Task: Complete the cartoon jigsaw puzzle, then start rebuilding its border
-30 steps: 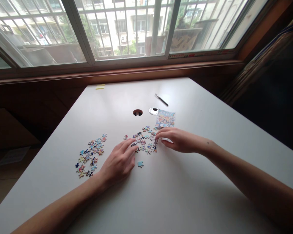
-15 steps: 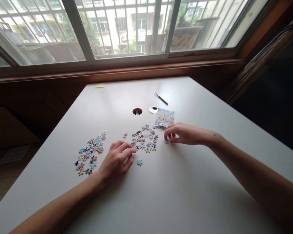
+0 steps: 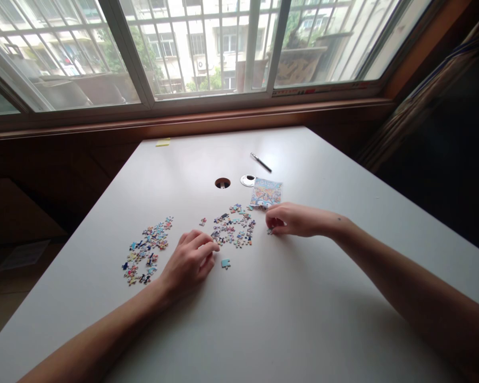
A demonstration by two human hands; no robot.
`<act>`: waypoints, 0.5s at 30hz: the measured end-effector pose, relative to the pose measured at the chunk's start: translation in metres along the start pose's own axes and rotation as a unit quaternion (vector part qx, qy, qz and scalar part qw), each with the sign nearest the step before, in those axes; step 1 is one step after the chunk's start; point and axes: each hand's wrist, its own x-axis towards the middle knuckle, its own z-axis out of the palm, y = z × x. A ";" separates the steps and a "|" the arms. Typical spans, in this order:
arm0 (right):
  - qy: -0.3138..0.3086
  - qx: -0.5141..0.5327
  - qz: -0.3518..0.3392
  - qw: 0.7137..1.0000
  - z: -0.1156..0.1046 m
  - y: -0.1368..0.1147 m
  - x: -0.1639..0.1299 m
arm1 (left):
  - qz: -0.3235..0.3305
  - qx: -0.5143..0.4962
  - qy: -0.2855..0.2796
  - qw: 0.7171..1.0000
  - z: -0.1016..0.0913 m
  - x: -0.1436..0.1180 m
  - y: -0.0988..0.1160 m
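White worktop [image 3: 263, 319] w/ a window behind it carries everything. Biggest thing on it: the middle heap of puzzle pieces [image 3: 233, 230], lying between the two hands. Second heap [image 3: 145, 254] sits just outboard of the left hand [image 3: 189, 263]. Printed picture card [image 3: 266, 192] lies just beyond the right hand [image 3: 293, 219], w/ a round cap [image 3: 248, 180], cable hole [image 3: 222, 183] and pen [image 3: 261, 162] farther off. Single blue piece [image 3: 225, 263] lies alone, just inboard of the left hand.

Right grip: fingers curled, tips pinched on a small piece [image 3: 270, 231] at the worktop surface. Left grip: loosely curled, fingertips at the near edge of the middle heap; can't tell if it has hold of anything.

Progress, my read: early. Pieces look loose or sorted only, no joined section visible; nearly all assembly left.

Hard to make out: piece prints too small, card artwork blurry, right fingertips partly hide the pinched piece.
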 end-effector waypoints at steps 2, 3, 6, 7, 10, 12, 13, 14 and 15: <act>0.002 -0.014 0.016 1.000 0.000 -0.002 -0.001 | 0.005 -0.005 0.003 1.000 0.000 0.000 0.000; 0.002 -0.021 0.022 1.000 0.000 -0.003 -0.001 | 0.013 -0.011 0.006 1.000 -0.001 0.000 0.000; 0.000 -0.021 0.015 1.000 0.000 -0.008 -0.002 | 0.066 -0.040 0.006 0.997 -0.002 -0.002 0.000; 0.000 -0.010 0.003 1.000 0.001 -0.011 -0.002 | 0.087 -0.048 -0.003 0.995 -0.003 -0.003 0.000; 0.007 0.059 -0.047 0.997 0.010 -0.027 0.003 | 0.127 -0.053 -0.039 0.990 -0.003 -0.004 0.001; 0.018 0.122 -0.083 0.989 0.023 -0.042 0.008 | 0.131 -0.048 -0.052 0.989 -0.004 -0.004 0.001; 0.033 0.143 -0.104 0.984 0.031 -0.049 0.010 | 0.132 -0.045 -0.053 0.989 -0.004 -0.003 0.002; 0.049 0.154 -0.123 0.979 0.039 -0.055 0.013 | 0.133 -0.042 -0.051 0.989 -0.005 -0.003 0.002; 0.072 0.161 -0.141 0.974 0.048 -0.060 0.016 | 0.135 -0.040 -0.046 0.989 -0.005 -0.002 0.003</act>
